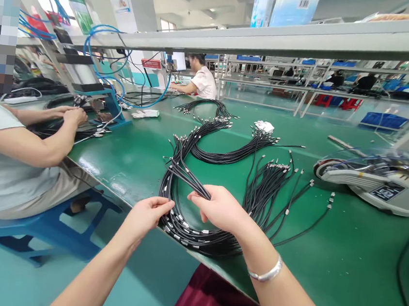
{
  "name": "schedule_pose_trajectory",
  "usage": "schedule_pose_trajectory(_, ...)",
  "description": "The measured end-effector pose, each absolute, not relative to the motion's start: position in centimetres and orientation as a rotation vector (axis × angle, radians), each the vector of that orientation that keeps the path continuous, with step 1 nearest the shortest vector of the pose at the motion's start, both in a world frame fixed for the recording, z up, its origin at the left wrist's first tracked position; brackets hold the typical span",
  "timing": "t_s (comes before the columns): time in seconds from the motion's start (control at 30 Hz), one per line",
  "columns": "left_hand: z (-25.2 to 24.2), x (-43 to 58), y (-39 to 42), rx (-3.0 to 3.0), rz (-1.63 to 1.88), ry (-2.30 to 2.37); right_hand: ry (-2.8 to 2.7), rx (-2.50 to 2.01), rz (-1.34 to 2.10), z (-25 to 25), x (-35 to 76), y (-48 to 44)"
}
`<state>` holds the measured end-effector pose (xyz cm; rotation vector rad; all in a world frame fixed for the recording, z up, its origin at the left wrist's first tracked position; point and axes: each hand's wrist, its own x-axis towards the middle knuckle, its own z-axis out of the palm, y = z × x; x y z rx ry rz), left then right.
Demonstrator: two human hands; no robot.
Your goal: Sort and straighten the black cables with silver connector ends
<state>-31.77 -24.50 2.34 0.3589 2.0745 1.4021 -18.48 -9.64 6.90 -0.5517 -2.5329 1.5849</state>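
Right in front of me a thick bundle of black cables (202, 240) lies curved in a U on the green table. Small white labels and silvery ends show along it. My right hand (217, 205) is closed around a few black cables (190, 178), raised a little over the bundle with their ends pointing up and left. At the bundle's left side, my left hand (152, 213) has thumb and forefinger pinched together against a cable; exactly what lies between the fingertips is hidden. Farther back, a second bundle of black cables (222, 157) curves across the table.
A grey-white machine with a reel (377, 181) stands on the right of the green table (323, 272). At left a co-worker (19, 143) handles cables beside a blue press (110, 109). A metal shelf beam (238, 39) crosses above. White gloves (264, 126) lie farther back.
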Motion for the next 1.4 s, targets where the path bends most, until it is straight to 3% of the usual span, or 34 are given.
schedule_pose_trajectory(0.27, 5.5, -29.8, -24.5, 0.138, 1.868, 1.400, -2.465, -0.489, 1.550, 6.4, -18.8, -9.2)
schedule_pose_trajectory(0.63, 5.4, -28.4, -23.0, 0.057, 2.224, 1.295, -2.697, -0.379, 1.570, 6.5, -18.2, -8.5)
schedule_pose_trajectory(0.93, 1.9, -22.2, -23.9, 0.445, 1.677, 1.636, -2.585, -0.330, 1.711, 6.7, -18.2, -8.5)
schedule_pose_trajectory(1.17, 1.9, -22.3, -21.7, 0.407, 1.723, 1.656, -2.500, -0.398, 1.700, 6.7, -18.2, -8.3)
schedule_pose_trajectory(1.4, 4.4, -27.9, -24.6, 0.443, 1.711, 1.745, -2.551, -0.351, 1.769, 5.3, -18.7, -9.0)
